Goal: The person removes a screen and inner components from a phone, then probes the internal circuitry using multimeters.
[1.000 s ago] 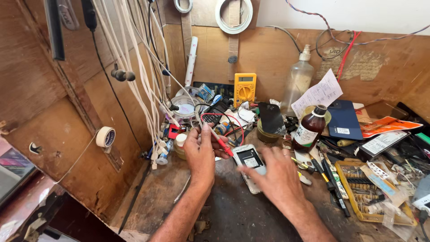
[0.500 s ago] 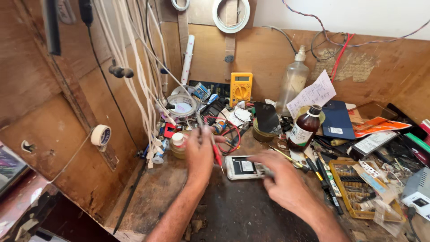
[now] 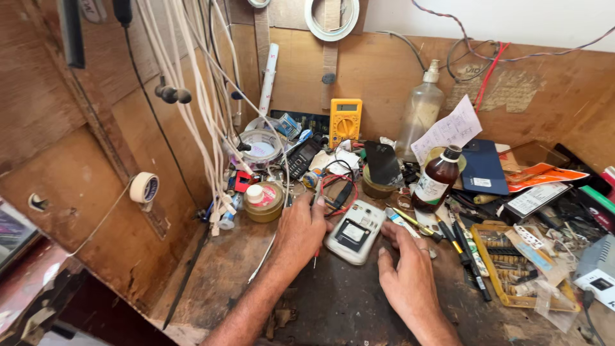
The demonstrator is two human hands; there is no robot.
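Change: the phone (image 3: 354, 238) had turned since a second before; it lay then upright between the hands, and now sat slanted, back up, its cover off.
Meaning: judged from this, work on the opened back was in hand, the phone being steadied rather than carried.
Left hand (image 3: 300, 232): fingers curled loosely, resting at the phone's left edge; a thin red-handled tool (image 3: 316, 255) showed beneath it, grip not clearly visible.
Right hand (image 3: 406, 271): fingers spread flat on the counter (image 3: 333, 307), fingertips touching the phone's right edge; it held nothing.
Phone: on the counter between both hands.
Labels, beyond the left hand: round tin with red-and-white lid (image 3: 262, 200); yellow meter (image 3: 345, 122) further back.
Labels, beyond the right hand: brown bottle with white label (image 3: 437, 179); white paper slip (image 3: 448, 130); blue booklet (image 3: 483, 168); orange card (image 3: 544, 175).
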